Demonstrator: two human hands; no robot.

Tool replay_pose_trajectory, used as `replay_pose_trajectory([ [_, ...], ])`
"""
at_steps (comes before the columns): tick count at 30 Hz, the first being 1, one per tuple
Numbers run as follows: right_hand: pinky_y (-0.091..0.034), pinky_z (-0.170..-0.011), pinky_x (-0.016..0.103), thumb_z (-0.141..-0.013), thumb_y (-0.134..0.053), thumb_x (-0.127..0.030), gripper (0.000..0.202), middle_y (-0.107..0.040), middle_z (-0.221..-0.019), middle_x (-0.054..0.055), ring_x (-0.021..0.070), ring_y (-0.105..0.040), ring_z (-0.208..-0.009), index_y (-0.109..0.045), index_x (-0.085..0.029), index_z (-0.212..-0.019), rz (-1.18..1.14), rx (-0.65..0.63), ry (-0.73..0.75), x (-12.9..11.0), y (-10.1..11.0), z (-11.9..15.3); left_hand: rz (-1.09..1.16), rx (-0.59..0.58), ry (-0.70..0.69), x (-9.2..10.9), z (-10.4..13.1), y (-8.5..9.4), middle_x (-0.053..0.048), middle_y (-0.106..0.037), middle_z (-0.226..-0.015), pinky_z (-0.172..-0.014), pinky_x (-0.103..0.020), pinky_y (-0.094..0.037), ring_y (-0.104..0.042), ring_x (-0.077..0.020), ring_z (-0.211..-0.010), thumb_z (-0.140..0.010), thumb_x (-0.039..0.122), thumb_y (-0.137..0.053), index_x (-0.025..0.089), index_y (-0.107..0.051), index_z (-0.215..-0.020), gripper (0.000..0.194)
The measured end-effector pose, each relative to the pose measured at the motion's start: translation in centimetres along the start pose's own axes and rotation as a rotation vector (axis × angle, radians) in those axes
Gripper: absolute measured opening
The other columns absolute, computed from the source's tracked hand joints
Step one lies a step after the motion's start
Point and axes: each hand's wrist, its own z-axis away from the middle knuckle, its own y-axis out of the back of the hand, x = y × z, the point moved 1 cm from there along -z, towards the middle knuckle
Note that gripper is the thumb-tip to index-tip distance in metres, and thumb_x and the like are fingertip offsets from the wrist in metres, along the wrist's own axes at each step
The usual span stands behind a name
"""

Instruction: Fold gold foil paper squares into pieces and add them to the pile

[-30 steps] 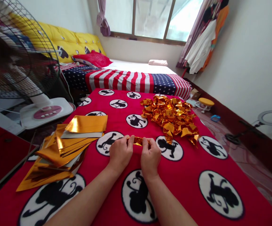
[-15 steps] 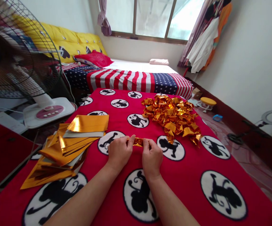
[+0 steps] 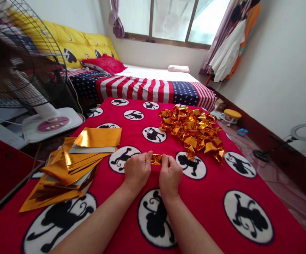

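Note:
Both hands pinch the ends of one small piece of folded gold foil paper [image 3: 156, 159] above the red cloth. My left hand [image 3: 137, 171] is closed on its left end, thumb on top. The right end is gripped by my right hand [image 3: 171, 175], also closed with the thumb on top. My fingers hide both ends of the paper. To the left lies a loose stack of flat gold foil sheets [image 3: 98, 137], some showing a pale grey side. A heap of folded gold foil pieces [image 3: 192, 128] sits beyond my right hand.
A red cloth with black monkey figures in white circles [image 3: 203, 211] covers the surface under my hands. A fan [image 3: 52, 123] stands at the left. Behind is a bed [image 3: 142, 88] with a flag-patterned cover. On the right floor are a yellow stool [image 3: 232, 113] and a ring-light stand [image 3: 282, 144].
My hands have come slightly closer together on the folded gold foil paper, the left hand shifting a little right. The whole view has shifted slightly.

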Motion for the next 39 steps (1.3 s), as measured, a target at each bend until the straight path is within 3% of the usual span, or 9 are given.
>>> replay_pose_trajectory([
  [8,-0.03,-0.056,0.026,-0.095,-0.039,-0.041,0.04,-0.061,-0.063,0.002,0.0144,-0.048,-0.055,-0.058,-0.019,-0.067,-0.005,0.002,0.04,0.18,-0.17,0.05,-0.023,0.017,-0.029,0.08,0.03,-0.36,-0.008,-0.071,-0.071,-0.054,-0.03,-0.019,-0.059,-0.0181,-0.059,-0.098,0.04,-0.029,0.018,-0.067,-0.074,0.05],
  [21,-0.036,-0.059,0.025,-0.094,-0.043,-0.034,0.035,-0.063,-0.063,0.003,0.0148,-0.054,-0.057,-0.063,-0.017,-0.071,-0.035,0.005,0.066,0.17,-0.08,-0.1,-0.068,-0.025,-0.078,0.17,0.08,-0.62,-0.008,-0.071,-0.073,-0.053,-0.029,-0.022,-0.061,-0.018,-0.062,-0.098,0.037,-0.029,0.018,-0.069,-0.075,0.05],
  [27,-0.033,-0.054,0.025,-0.091,-0.046,-0.034,0.035,-0.06,-0.057,0.002,0.0134,-0.049,-0.052,-0.062,-0.017,-0.064,-0.057,0.028,0.038,0.23,0.14,-0.16,0.007,-0.024,-0.129,0.14,0.47,-0.75,-0.006,-0.07,-0.069,-0.053,-0.03,-0.021,-0.061,-0.0168,-0.061,-0.098,0.038,-0.03,0.019,-0.069,-0.073,0.05],
  [39,-0.037,-0.056,0.023,-0.091,-0.049,-0.032,0.03,-0.062,-0.06,0.001,0.0127,-0.053,-0.054,-0.063,-0.016,-0.069,-0.136,0.036,0.082,0.13,0.01,0.01,0.01,-0.026,-0.067,0.06,0.35,-0.56,-0.007,-0.071,-0.069,-0.053,-0.029,-0.02,-0.06,-0.0171,-0.058,-0.098,0.038,-0.03,0.017,-0.068,-0.07,0.052],
])
